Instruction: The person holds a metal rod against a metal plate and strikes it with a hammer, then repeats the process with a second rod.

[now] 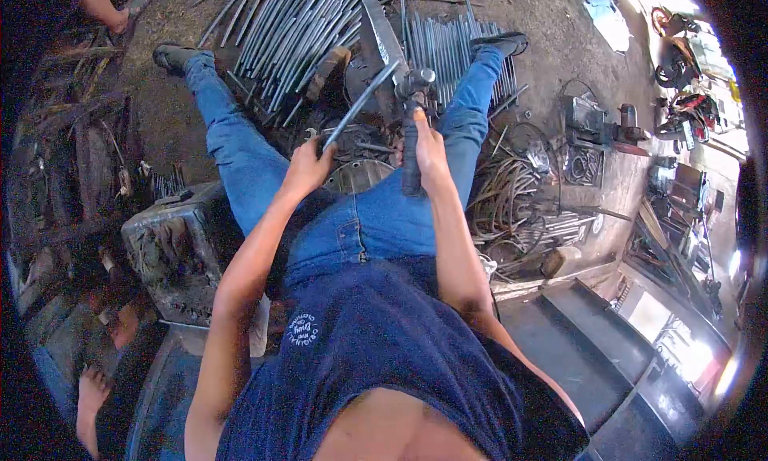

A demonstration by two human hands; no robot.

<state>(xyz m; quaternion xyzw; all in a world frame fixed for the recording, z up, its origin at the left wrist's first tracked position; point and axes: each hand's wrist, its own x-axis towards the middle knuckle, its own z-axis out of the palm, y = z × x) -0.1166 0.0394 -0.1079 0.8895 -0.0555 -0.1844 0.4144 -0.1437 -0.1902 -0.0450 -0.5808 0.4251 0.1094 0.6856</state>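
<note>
My left hand (308,170) is closed around the near end of a grey metal rod (360,106), which slants up and to the right. The rod's far end overlaps the edge of a long steel bar (382,34) standing between my legs. In my right hand (432,152) is a hammer (415,82), gripped by its thick dark-wrapped handle (411,159). The hammer head is close beside the rod's far end. Below the rod, a wrench (312,132) and other metal pieces lie on the ground.
Many cut rods (292,41) lie fanned out by my left foot, and more rods (452,49) by my right. A bundle of bent rods (508,193) is at right, near a machine (588,121). At left are a dark metal can (180,253) and another person's foot (94,389).
</note>
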